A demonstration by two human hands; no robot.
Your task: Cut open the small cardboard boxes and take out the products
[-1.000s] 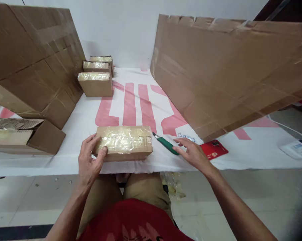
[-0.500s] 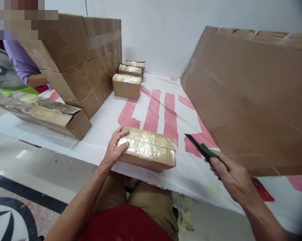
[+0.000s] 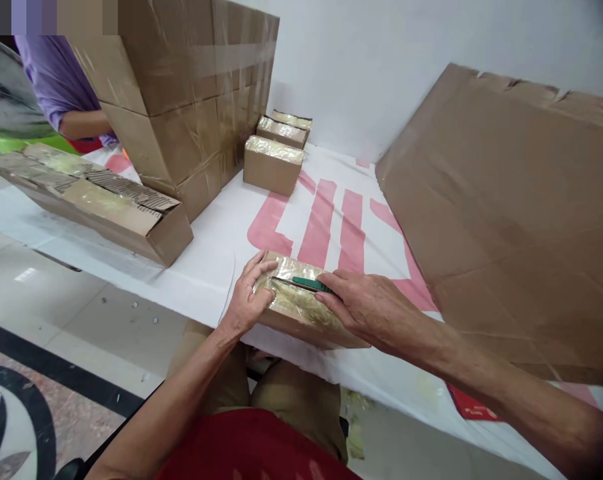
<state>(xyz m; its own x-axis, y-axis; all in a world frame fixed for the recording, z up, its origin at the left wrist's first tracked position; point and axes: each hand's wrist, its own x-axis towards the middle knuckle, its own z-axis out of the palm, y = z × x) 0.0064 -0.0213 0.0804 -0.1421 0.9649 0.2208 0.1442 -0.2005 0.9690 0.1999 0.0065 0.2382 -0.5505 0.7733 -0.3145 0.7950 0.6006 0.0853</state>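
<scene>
A small cardboard box [image 3: 301, 313] sealed with shiny clear tape lies at the near edge of the white table [image 3: 216, 247]. My left hand [image 3: 249, 300] presses on the box's left end, fingers curled over its top. My right hand [image 3: 366, 303] grips a green-handled utility knife [image 3: 304, 285], whose blade lies along the taped top of the box, pointing left toward my left hand.
Three more taped small boxes [image 3: 274, 163] stand at the back. A tall stack of big cartons [image 3: 191, 100] rises on the left, with an opened flat carton [image 3: 96, 200] before it. A large cardboard sheet [image 3: 511, 213] leans on the right. A red card [image 3: 469, 403] lies under my right arm. Another person in a purple sleeve [image 3: 56, 80] stands far left beside a fan [image 3: 1, 93].
My right hand has carried the knife from the right of the box onto its taped top. My left hand stays on the box's left end. The view has swung left.
</scene>
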